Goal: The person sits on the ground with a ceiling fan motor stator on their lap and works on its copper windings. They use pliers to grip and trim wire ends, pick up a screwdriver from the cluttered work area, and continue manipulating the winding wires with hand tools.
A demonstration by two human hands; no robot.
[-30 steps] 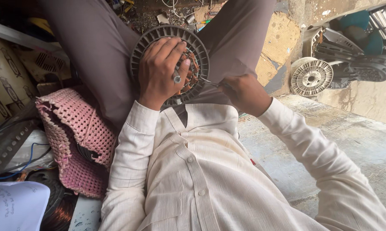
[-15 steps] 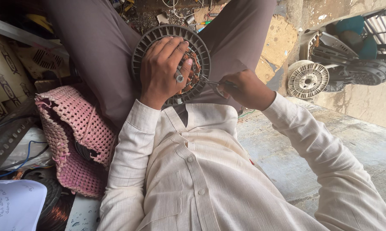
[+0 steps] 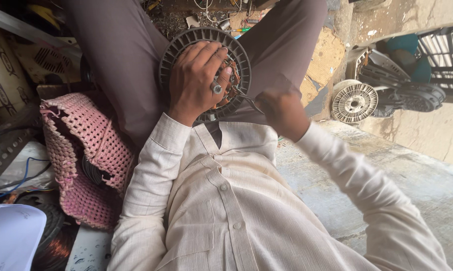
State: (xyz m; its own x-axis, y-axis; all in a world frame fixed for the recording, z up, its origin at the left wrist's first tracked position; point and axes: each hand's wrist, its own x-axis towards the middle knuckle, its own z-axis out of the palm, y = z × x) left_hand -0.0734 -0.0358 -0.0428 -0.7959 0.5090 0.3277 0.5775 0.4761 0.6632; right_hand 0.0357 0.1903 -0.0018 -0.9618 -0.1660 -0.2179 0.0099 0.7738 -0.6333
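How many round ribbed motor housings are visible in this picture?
2: a dark one on the person's lap under the left hand, a pale one on the ground at right. Others may be hidden.

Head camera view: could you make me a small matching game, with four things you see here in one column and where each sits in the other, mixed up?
Things:
1. dark finned round motor part
2. pink woven bag
3. pale round fan motor
4. thin metal tool

Places:
A. on the ground off to the right
B. in the right hand
C. on the lap, under the left hand
D. beside the left sleeve

Pairs: 1-C, 2-D, 3-A, 4-B
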